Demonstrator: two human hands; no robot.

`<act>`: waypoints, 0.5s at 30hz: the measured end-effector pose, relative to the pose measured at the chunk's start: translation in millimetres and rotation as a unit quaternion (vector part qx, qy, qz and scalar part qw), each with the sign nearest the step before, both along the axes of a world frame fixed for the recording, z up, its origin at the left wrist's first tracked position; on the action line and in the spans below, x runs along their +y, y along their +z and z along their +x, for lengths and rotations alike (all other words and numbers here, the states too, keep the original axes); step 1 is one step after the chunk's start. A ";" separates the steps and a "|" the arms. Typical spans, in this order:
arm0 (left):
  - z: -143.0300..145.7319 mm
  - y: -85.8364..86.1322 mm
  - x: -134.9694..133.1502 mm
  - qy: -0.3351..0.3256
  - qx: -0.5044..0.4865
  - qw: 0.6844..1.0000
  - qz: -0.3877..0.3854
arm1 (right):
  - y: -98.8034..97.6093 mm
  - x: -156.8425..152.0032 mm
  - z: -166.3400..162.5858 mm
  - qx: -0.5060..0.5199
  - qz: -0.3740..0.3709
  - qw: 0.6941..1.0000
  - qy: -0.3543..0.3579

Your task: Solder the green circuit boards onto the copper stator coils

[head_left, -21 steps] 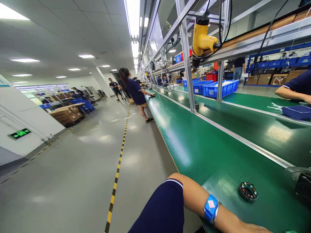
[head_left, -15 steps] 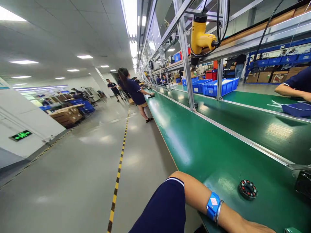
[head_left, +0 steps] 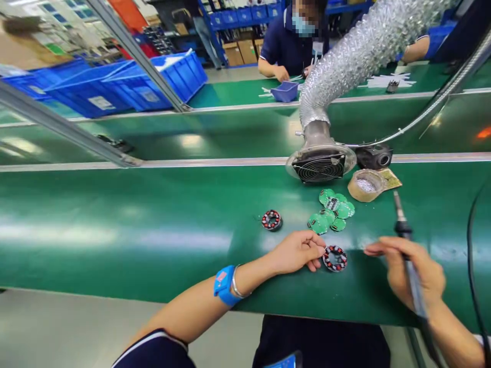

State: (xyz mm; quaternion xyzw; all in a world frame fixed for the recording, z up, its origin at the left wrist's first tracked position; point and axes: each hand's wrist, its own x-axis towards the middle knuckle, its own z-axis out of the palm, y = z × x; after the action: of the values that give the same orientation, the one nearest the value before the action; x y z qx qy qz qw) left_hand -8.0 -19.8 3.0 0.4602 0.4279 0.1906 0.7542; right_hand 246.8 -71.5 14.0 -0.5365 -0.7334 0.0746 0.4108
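My left hand [head_left: 296, 251] rests on the green bench mat [head_left: 153, 230], its fingertips pinching the edge of a round black coil ring [head_left: 335, 258] with red and white windings. A blue wrist strap [head_left: 224, 285] sits on that forearm. My right hand [head_left: 412, 271] is closed around a soldering iron [head_left: 404, 240], whose tip points away from me. A second coil ring [head_left: 271, 220] lies alone to the left. Several round green circuit boards [head_left: 332, 210] lie in a small pile just beyond the held ring.
A fume extractor fan [head_left: 320, 163] on a silver flexible duct [head_left: 364, 46] stands behind the boards. A tape roll [head_left: 365, 185] lies beside it. Blue bins [head_left: 115, 87] sit at the back left. A masked person [head_left: 295, 41] works across the conveyor with a small blue tray [head_left: 284, 92].
The view has swung from the aisle to the bench in front of me. Both hands are now in view, the left on a coil ring, the right holding the soldering iron.
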 end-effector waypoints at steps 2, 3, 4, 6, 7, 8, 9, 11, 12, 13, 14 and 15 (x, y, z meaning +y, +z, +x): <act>3.7 1.1 -3.9 0.011 -0.002 1.000 -0.003 | -9.6 -3.4 -21.0 -0.014 -0.001 0.999 0.045; 4.7 2.2 -5.2 0.015 -0.003 1.000 -0.001 | -13.7 -3.4 -31.2 -0.021 -0.010 0.997 0.071; 4.9 3.2 -5.9 0.022 -0.003 1.000 0.003 | -17.1 -3.0 -39.9 -0.028 -0.024 0.995 0.096; 3.6 5.4 -6.3 0.041 0.001 0.999 0.014 | -21.9 -2.2 -49.9 -0.033 -0.055 0.989 0.130; 2.1 6.5 -6.3 0.053 0.008 0.998 0.023 | -23.5 -2.0 -51.3 -0.033 -0.067 0.987 0.141; 0.2 7.7 -6.5 0.066 0.017 0.997 0.033 | -24.7 -1.9 -51.0 -0.030 -0.074 0.986 0.149; -1.9 8.9 -7.0 0.077 0.028 0.996 0.042 | -25.6 -2.0 -49.7 -0.027 -0.075 0.985 0.153; -6.6 11.5 -9.1 0.092 0.045 0.993 0.051 | -27.0 -2.4 -46.2 -0.025 -0.067 0.985 0.156; -8.9 12.7 -10.6 0.095 0.046 0.993 0.049 | -27.6 -2.6 -44.8 -0.024 -0.060 0.985 0.158; -11.0 13.7 -12.3 0.097 0.042 0.993 0.042 | -28.2 -2.7 -44.0 -0.024 -0.053 0.985 0.163; -12.7 14.4 -14.1 0.104 0.033 0.993 0.034 | -29.0 -2.9 -43.6 -0.024 -0.047 0.985 0.166; -14.2 14.8 -15.9 0.116 0.024 0.993 0.029 | -29.8 -3.1 -43.4 -0.023 -0.042 0.984 0.169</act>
State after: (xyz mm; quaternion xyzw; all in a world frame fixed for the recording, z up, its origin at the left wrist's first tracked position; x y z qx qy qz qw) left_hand -22.2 -35.7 17.8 0.4340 0.4908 0.2780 0.7025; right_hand 203.4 -74.7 -15.8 -0.4234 -0.8187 0.1618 0.3525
